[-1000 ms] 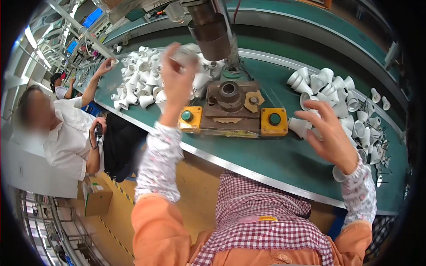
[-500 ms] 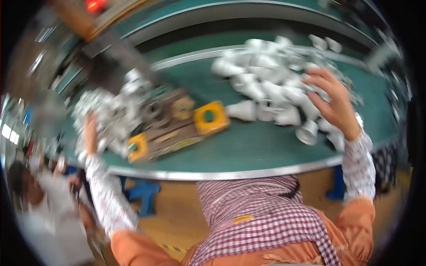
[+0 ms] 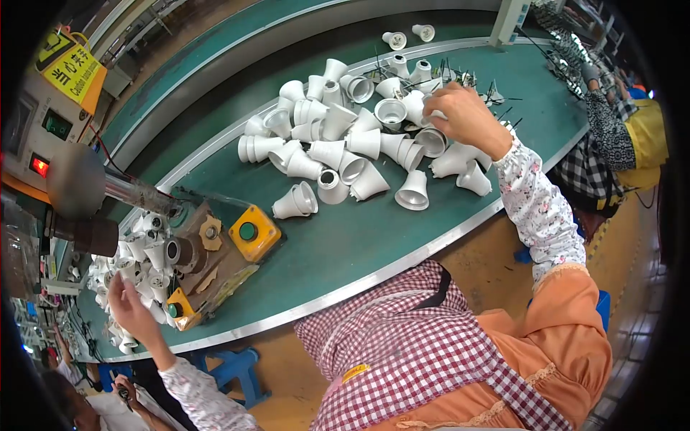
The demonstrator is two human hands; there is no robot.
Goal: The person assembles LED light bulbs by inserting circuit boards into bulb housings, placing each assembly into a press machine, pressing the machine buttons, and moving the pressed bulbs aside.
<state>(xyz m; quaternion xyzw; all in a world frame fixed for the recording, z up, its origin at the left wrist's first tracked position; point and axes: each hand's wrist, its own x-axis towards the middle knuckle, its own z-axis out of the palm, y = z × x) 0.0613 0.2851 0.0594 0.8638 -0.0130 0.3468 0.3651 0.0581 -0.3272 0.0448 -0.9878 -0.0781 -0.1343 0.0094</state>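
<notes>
My right hand (image 3: 467,118) is over the pile of white cup-shaped bulb housings (image 3: 364,144), its fingers bent and close together. Their tips meet one white bulb housing (image 3: 415,108) at the pile's far right part; the grip is partly hidden. My left hand (image 3: 134,314) has its fingers apart and nothing visible in them. It is beside a second heap of white bulb housings (image 3: 154,255), left of a bench press fixture (image 3: 201,251) with a dark round holder.
The fixture has yellow button boxes (image 3: 255,233) with green buttons. A machine head (image 3: 83,194) with a lit red switch overhangs at left. Thin dark-wired parts (image 3: 467,79) lie behind the pile. Two housings (image 3: 394,40) stand farther back. Other people sit at both sides.
The view has turned and sharpened, bringing the machine head into sight. My right hand's spread fingers have bent in at the housings. My left hand stays by the left heap.
</notes>
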